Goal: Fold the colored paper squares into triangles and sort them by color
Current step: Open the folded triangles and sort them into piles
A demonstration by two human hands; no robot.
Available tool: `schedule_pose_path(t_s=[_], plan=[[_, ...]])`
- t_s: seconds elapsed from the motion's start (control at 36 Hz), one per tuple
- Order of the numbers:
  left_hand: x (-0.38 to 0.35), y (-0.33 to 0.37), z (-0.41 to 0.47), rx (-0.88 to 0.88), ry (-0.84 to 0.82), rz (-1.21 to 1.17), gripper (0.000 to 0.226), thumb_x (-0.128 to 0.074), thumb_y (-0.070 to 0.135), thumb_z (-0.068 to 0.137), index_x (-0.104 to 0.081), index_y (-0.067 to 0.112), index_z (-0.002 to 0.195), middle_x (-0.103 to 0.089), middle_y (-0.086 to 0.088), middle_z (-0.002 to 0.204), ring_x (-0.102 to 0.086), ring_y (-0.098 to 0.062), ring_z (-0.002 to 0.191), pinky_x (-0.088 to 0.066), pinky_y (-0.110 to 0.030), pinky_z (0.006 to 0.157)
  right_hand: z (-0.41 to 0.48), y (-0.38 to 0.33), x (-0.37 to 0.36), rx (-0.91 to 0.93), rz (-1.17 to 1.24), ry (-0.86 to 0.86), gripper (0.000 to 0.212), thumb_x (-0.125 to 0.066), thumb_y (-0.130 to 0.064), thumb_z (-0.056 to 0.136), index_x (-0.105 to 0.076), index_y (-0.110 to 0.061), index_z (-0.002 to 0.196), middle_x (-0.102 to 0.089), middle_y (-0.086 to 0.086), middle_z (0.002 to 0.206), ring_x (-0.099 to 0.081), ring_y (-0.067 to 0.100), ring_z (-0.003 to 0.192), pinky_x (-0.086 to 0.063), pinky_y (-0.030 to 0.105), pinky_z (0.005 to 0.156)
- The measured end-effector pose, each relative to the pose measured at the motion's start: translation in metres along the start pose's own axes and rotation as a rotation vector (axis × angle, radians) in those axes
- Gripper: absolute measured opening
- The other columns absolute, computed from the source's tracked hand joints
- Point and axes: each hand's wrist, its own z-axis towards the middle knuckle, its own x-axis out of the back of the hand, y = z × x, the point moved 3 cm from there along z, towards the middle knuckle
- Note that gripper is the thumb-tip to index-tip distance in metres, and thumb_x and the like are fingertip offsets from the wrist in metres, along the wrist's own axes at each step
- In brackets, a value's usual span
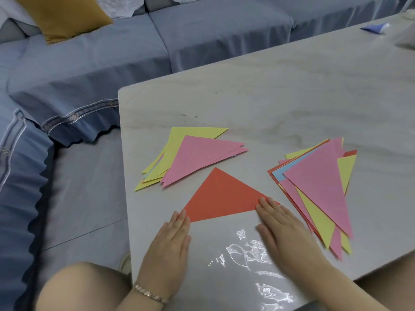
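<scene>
A red paper triangle point(221, 196) lies flat on the pale table point(280, 97) in front of me. My left hand point(170, 241) rests flat with its fingertips on the triangle's left corner. My right hand point(280, 225) lies flat with its fingertips on the right corner. Neither hand grips anything. Behind the red triangle sits a pile with pink triangles point(197, 158) on top of yellow ones point(179, 140). To the right lies a mixed pile point(318, 189) of pink, yellow, blue and red folded triangles.
A blue-covered sofa point(112, 63) with a mustard cushion point(60, 16) stands behind and left of the table. A blue packet point(374, 28) lies at the table's far right corner. My knees show at the table's near edge.
</scene>
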Motion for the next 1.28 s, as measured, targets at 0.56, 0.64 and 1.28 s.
schedule_pose_path(t_s=[0.56,0.64,1.28], plan=[[0.038,0.021,0.044,0.335,-0.128,0.173,0.046,-0.053,0.046,0.087,-0.046,0.017,0.122,-0.052,-0.003,0.112,-0.051,-0.024,0.101,-0.04,-0.032,0.082,0.005,0.006,0.025,-0.156,0.178,0.131,0.013,-0.056,-0.013,0.085,-0.069,-0.014,0.082,-0.068,0.001,0.089,-0.059,0.021,0.09,-0.042,0.024,0.083],[0.035,0.026,0.056,0.368,-0.189,0.177,0.055,-0.045,0.053,0.089,-0.031,0.022,0.132,-0.042,-0.003,0.124,-0.041,-0.022,0.114,-0.036,-0.03,0.09,0.017,0.027,0.05,-0.303,0.247,0.254,0.01,-0.062,-0.011,0.085,-0.07,-0.009,0.091,-0.067,0.006,0.098,-0.056,0.027,0.096,-0.04,0.032,0.083],[0.049,0.036,0.059,0.375,-0.16,-0.119,0.013,-0.046,0.03,0.094,-0.043,0.018,0.098,-0.051,-0.001,0.097,-0.052,-0.021,0.088,-0.046,-0.033,0.077,0.042,0.081,0.075,-0.576,0.337,0.335,0.041,-0.052,-0.006,0.088,-0.049,-0.009,0.129,-0.058,0.021,0.11,-0.053,0.038,0.099,-0.039,0.04,0.08]])
